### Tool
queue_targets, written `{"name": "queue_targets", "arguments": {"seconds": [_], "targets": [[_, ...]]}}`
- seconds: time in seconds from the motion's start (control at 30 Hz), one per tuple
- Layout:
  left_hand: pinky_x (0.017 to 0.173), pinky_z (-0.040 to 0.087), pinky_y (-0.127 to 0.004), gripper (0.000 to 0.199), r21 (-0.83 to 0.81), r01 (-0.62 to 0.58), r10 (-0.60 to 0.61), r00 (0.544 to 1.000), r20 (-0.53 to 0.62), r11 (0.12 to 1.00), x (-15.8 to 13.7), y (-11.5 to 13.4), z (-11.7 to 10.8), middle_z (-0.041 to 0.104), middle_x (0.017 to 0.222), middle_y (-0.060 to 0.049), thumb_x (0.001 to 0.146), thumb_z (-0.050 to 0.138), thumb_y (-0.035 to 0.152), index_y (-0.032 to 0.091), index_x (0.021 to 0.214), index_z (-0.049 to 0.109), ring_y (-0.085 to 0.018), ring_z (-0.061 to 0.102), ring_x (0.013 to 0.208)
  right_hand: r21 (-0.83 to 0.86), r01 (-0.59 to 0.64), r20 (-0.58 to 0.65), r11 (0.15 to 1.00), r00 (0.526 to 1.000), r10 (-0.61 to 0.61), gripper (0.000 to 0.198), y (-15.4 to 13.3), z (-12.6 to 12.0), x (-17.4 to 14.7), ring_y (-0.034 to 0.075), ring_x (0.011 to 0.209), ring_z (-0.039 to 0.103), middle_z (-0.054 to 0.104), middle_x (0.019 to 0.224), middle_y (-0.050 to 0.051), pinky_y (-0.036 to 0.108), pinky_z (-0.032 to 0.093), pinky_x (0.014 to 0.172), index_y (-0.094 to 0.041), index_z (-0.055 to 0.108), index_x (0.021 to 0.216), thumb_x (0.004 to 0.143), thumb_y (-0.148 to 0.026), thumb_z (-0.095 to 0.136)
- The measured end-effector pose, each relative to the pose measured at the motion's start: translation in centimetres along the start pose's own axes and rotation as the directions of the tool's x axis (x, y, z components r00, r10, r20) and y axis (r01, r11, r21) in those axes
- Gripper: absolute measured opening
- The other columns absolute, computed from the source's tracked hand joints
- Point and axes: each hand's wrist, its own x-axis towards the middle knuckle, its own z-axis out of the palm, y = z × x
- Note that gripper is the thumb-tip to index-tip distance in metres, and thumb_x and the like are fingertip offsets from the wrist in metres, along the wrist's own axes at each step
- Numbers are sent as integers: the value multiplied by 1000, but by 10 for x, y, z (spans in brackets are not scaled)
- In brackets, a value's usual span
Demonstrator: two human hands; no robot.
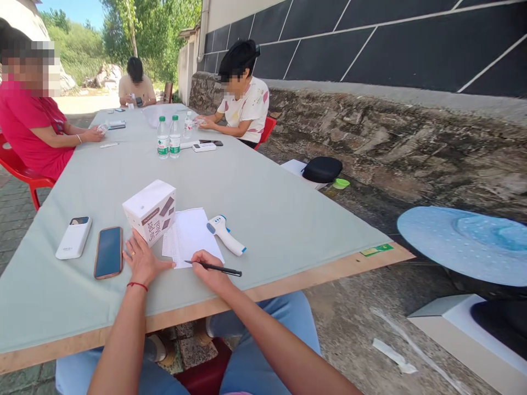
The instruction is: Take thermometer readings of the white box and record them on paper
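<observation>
A black pen (222,269) is held in my right hand (211,270), its tip over the lower edge of the white paper (192,233). My left hand (143,260) lies on the table with fingers spread, the thumb reaching to the paper's lower left corner. Its fingertips are at the base of a white box with dark print (149,210), which stands partly over the paper. Right of the sheet lies a white and blue infrared thermometer (226,235). A phone in a brown case (108,252) rests left of my left hand, and beyond it a white power bank (74,237).
Two water bottles with green caps (163,138) stand mid-table, near another white power bank (205,147). Three other people sit around the far part of the table (263,203). On the right are a blue dotted hat (465,241) and a white box (465,323).
</observation>
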Motion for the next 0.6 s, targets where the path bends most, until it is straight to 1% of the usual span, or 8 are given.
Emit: {"name": "queue_targets", "arguments": {"seconds": [0.07,0.13,0.33,0.6], "targets": [[114,1,-60,153,-3,0,0,1000,3,1000,0,0,0,7,156,-32,46,85,46,9,145,-26,-44,-5,146,-16,8,29,1000,1000,-7,14,1,1,-1,14,56,53,61,62,-2,26,42,55,-21,61,72,69,-28,49],[114,0,-60,153,1,2,-2,1000,14,1000,0,0,0,6,156,-32,46,85,46,9,145,-26,-44,-6,146,-49,9,36,999,999,-7,14,2,2,-1,14,55,53,62,61,-2,26,42,55,-21,63,70,68,-27,51],[114,0,-60,151,2,2,-2,1000,15,1000,0,0,-1,5,156,-32,47,84,43,8,146,-24,-44,-6,146,-127,40,30,991,999,-37,13,7,7,0,14,56,54,62,58,-2,26,40,54,-21,62,65,69,-27,51],[113,0,-61,152,-17,-6,6,1000,3,1000,0,0,0,5,156,-32,46,85,43,9,146,-24,-44,-6,146,-238,49,52,970,998,-37,14,1,5,-2,15,59,55,62,61,-2,26,40,56,-23,61,65,73,-25,50]]}}
